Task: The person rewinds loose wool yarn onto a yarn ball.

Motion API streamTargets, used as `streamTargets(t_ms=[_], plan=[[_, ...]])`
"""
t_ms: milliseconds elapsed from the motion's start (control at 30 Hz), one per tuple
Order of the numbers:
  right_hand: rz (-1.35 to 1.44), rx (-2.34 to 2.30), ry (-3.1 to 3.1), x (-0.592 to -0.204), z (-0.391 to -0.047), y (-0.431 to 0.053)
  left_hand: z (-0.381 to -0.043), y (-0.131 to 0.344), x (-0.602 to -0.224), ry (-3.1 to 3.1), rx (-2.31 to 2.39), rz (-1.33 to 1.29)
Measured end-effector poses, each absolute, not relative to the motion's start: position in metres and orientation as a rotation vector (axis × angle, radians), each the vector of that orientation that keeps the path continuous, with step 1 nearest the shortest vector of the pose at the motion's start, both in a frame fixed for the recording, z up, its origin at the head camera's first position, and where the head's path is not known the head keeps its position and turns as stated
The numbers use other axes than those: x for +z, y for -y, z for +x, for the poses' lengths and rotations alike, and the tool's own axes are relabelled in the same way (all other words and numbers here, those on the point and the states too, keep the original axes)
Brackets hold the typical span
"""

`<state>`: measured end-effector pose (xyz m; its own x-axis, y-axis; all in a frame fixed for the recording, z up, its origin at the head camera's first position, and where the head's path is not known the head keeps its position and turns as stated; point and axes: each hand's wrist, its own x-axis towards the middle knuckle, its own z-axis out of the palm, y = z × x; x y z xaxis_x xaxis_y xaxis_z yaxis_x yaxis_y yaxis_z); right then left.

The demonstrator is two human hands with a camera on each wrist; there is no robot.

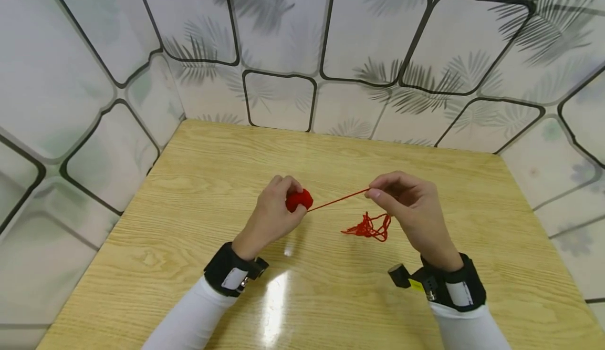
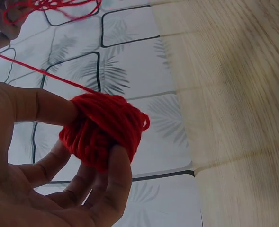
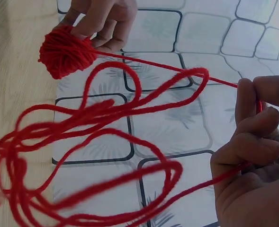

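Observation:
A wound ball of red yarn (image 1: 300, 201) is gripped between the thumb and fingers of my left hand (image 1: 271, 210). In the left wrist view, the yarn ball (image 2: 103, 130) shows its wrapped strands and a small loop sticking out. My right hand (image 1: 413, 210) pinches a single yarn strand (image 1: 337, 201) between thumb and forefinger. That strand runs straight from the ball to the right fingertips. A loose tangle of red yarn (image 1: 366, 227) is below and left of the right hand. In the right wrist view, a strand from these loops (image 3: 167, 175) runs into the right palm.
Both hands are above a light wood-grain table (image 1: 189, 192). Patterned panels (image 1: 283, 34) with dark outlines and leaf prints enclose its back and sides. Each wrist wears a black strap with a small camera (image 1: 399, 275).

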<state>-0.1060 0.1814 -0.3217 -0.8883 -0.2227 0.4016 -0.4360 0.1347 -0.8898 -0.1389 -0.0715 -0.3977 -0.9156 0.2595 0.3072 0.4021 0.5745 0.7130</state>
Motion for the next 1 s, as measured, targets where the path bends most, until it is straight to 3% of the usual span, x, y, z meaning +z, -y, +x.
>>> streamTargets(t_ms=[333, 633, 800, 1000], plan=[[0.581, 1.826, 2.187, -0.313, -0.116, -0.184, -0.127, 0.082, -0.388, 2.984, -1.462, -1.021], [0.527, 1.932, 2.096, -0.334, -0.147, -0.185, -0.120, 0.082, -0.382, 2.580, -2.183, -1.480], [0.493, 1.984, 2.127, -0.355, -0.160, -0.181, -0.117, 0.077, -0.372, 2.203, -2.435, -1.518], [0.413, 1.930, 2.306, -0.380, -0.156, -0.167, -0.115, 0.068, -0.362, 1.837, -2.739, -1.344]])
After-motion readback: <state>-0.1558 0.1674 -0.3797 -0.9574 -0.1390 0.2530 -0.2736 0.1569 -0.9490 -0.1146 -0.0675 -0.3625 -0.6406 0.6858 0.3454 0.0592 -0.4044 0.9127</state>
